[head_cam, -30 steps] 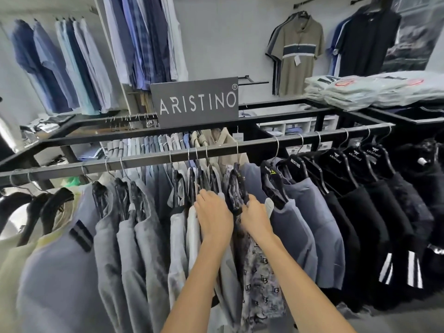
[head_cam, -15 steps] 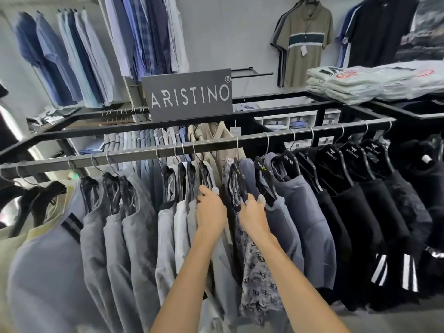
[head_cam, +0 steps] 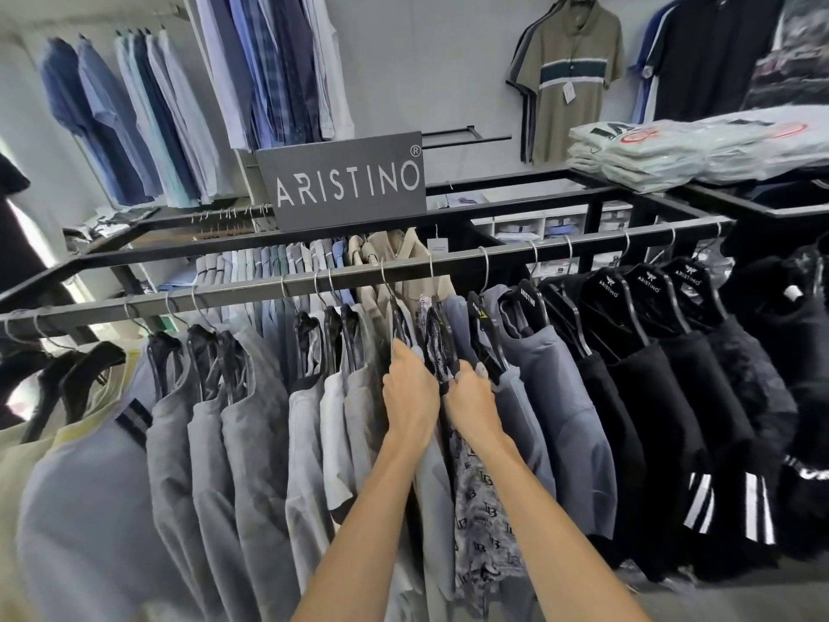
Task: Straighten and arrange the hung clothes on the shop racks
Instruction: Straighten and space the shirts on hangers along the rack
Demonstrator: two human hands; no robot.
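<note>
Most of the rail (head_cam: pixel 251 293) looks orderly: black tops (head_cam: pixel 673 374) hang evenly at the right, while grey shirts (head_cam: pixel 224 419) bunch at the left and probably still need spacing. Mid-rail, the left hand (head_cam: pixel 410 388) curls over a pale shirt (head_cam: pixel 437 496) and the right hand (head_cam: pixel 473 404) grips the hanger of the patterned shirt (head_cam: pixel 484 509).

Black metal rack (head_cam: pixel 593 231), front rail (head_cam: pixel 251 292) running left to right. Hung on the rail by wire hooks, a row of black hangers (head_cam: pixel 646 285): pale yellow shirts (head_cam: pixel 27 464) far left, then grey shirts (head_cam: pixel 251 419), patterned shirt (head_cam: pixel 480 509) mid-rail, blue-grey tops (head_cam: pixel 569 397), black garments (head_cam: pixel 673 397) on the right. ARISTINO sign (head_cam: pixel 345 181) stands on the upper bar. Bagged folded shirts (head_cam: pixel 673 154) stacked on the adjoining rack top.
</note>
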